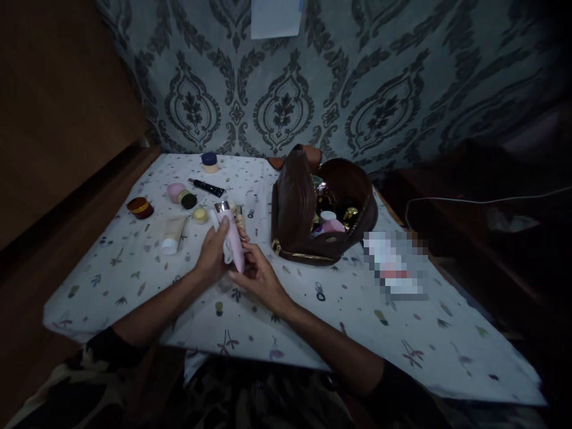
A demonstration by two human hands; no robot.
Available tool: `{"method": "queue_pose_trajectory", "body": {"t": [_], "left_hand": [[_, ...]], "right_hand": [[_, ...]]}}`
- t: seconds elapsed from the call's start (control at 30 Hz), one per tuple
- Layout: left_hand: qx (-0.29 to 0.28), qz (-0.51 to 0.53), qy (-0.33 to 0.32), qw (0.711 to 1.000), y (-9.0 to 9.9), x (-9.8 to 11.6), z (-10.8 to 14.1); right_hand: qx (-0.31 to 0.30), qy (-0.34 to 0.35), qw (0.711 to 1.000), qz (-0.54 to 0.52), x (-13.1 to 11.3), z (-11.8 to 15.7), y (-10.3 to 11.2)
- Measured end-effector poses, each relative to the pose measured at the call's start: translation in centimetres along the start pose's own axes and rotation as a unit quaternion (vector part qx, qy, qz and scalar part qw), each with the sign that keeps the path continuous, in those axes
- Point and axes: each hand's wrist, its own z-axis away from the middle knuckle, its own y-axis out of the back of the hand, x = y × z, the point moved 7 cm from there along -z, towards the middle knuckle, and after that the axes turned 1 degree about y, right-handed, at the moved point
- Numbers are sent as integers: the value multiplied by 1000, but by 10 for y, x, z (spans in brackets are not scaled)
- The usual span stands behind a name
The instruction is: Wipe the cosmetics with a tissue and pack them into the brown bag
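Over the table, my left hand (211, 249) is closed around a slim pink handheld device (235, 241) with a shiny silver head. Its head tilts up and to the left, and my left thumb lies along the body. A white cord (227, 253) runs bunched beside it. My right hand (263, 279) grips the lower end with thumb and curled fingers, some of them hidden behind it. Just behind the device, partly covered, is a beige item (240, 217) whose kind I cannot make out.
An unzipped brown bag (292, 208) full of small items stands right of my hands. Left lie a cream tube (174, 233), a yellow pot (199, 215), a black tube (206, 187), a dark red jar (140, 207) and a blue-lidded jar (210, 162). A patterned cloth (313, 322) covers the table.
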Motion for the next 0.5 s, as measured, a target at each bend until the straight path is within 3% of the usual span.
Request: {"method": "queue_pose_trajectory", "body": {"t": [0.2, 0.4, 0.5], "left_hand": [[-59, -34, 12, 998, -11, -18, 12], [-12, 5, -8, 1000, -2, 7, 0], [8, 55, -7, 998, 4, 18, -8]], "right_hand": [[18, 22, 999, -32, -10, 0, 8], [-28, 1, 999, 16, -8, 5, 3], [-75, -24, 997, -23, -5, 6, -4]]}}
